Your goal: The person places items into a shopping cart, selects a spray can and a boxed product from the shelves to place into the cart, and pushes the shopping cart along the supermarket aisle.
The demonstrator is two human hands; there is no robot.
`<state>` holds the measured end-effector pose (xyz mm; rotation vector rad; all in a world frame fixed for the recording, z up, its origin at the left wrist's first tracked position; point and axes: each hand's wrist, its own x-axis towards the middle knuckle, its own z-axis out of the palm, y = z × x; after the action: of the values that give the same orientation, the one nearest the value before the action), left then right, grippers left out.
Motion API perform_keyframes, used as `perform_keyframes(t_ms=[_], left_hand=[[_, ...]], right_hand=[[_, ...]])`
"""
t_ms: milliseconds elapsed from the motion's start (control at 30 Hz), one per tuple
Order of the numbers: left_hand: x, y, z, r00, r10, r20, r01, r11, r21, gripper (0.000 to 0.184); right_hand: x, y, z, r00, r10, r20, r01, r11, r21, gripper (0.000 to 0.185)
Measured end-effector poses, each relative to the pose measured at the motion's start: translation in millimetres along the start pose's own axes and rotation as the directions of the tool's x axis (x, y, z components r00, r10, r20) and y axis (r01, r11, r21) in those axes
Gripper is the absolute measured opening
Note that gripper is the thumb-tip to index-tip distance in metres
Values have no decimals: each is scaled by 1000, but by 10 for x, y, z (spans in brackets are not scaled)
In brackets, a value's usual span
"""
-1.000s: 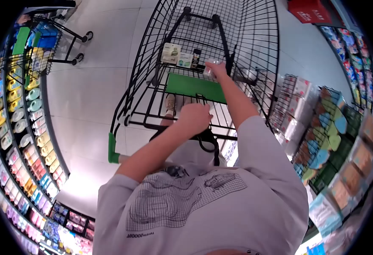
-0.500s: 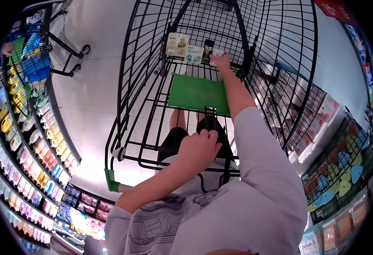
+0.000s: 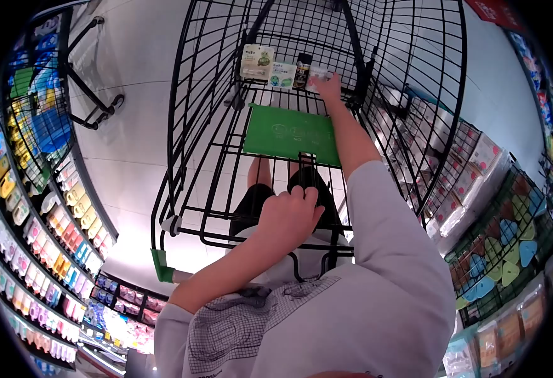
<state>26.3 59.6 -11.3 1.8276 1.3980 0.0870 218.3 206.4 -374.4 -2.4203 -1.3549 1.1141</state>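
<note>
Touching clear pack (image 3: pixel 318 71) with right hand (image 3: pixel 327 87), in shopping cart (image 3: pixel 170 138) on far side of green panel (image 3: pixel 289 132); can't tell if clamped. Pack at right end of row, just beside dark-capped bottle (image 3: pixel 302 70); smaller white packet (image 3: pixel 281 75), then larger pale packet (image 3: pixel 257 62) further left. Left hand (image 3: pixel 291 214) near, fingers curled, can't tell if gripping.

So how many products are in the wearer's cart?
4, in a row: the cream pack at left, then the white pack, dark bottle and, at the right hand, a clear pack. The hand may hide more.
</note>
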Motion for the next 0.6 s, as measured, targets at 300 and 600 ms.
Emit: perform_keyframes(t_ms=[300,600], left_hand=[[-24,-42,103,999,43,-31,-41,996,76,34],[149,-119,-48,967,15,254,-3,999,-45,33]], right_hand=[[-454,-403,-564,892,-332,307,440,793,-421,60],[-2267,-1502,-2221,567,-559,605,823,351,-447,37]])
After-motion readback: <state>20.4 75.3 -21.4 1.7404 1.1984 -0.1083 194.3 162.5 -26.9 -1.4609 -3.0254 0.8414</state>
